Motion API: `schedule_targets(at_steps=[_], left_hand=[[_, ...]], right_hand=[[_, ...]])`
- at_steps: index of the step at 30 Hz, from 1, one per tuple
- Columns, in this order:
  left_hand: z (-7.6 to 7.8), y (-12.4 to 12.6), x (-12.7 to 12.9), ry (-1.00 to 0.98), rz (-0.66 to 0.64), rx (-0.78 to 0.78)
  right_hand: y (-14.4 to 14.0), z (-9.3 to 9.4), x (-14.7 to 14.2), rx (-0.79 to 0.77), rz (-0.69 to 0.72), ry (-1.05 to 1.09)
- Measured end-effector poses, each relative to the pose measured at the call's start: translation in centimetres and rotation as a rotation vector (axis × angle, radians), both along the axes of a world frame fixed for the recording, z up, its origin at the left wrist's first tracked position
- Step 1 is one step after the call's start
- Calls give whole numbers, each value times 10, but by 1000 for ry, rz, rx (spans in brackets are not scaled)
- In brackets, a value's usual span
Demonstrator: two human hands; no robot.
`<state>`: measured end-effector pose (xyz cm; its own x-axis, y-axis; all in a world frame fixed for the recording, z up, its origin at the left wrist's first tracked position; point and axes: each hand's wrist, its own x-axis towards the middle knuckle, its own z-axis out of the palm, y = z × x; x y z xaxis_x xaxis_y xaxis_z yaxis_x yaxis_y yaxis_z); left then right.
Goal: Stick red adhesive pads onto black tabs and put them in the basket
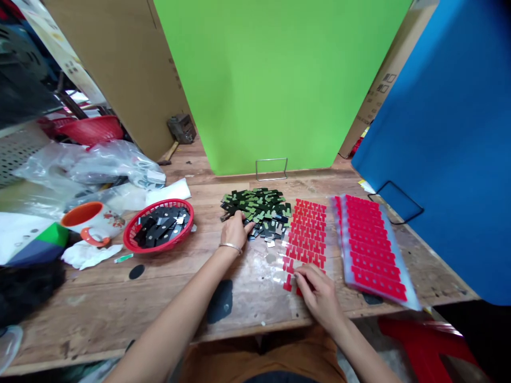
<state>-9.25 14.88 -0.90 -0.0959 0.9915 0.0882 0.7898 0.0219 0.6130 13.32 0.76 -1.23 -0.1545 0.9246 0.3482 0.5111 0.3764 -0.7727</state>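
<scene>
The left hand (235, 229) rested on the near edge of a heap of small dark green and black pieces (257, 211) on the wooden counter (120, 303), its fingers curled down among them; whether it had one pinched could not be told. The right hand (317, 291) lay at the near end of a clear sheet of red stickers (307, 234), fingertips pressed on the lowest ones, seemingly peeling one.

Judging by the layout, the work looked early to midway. The sheet had gaps only along its near rows, most stickers remaining. A stack of full red sticker sheets (371, 247) waited just right of it. The heap was large, while a red basket (159, 230) to the left held a modest number of black pieces, perhaps finished ones.
</scene>
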Motion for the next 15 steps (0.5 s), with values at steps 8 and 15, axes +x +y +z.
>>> schedule_targets(at_steps=[8,15], left_hand=[[-1,-19,-25,-313,-3,-186],[19,-82,-13,-776,-44,-357]], right_hand=[[4,6,-1,-21,30,77],[18,12,-31,-262,-3,261]])
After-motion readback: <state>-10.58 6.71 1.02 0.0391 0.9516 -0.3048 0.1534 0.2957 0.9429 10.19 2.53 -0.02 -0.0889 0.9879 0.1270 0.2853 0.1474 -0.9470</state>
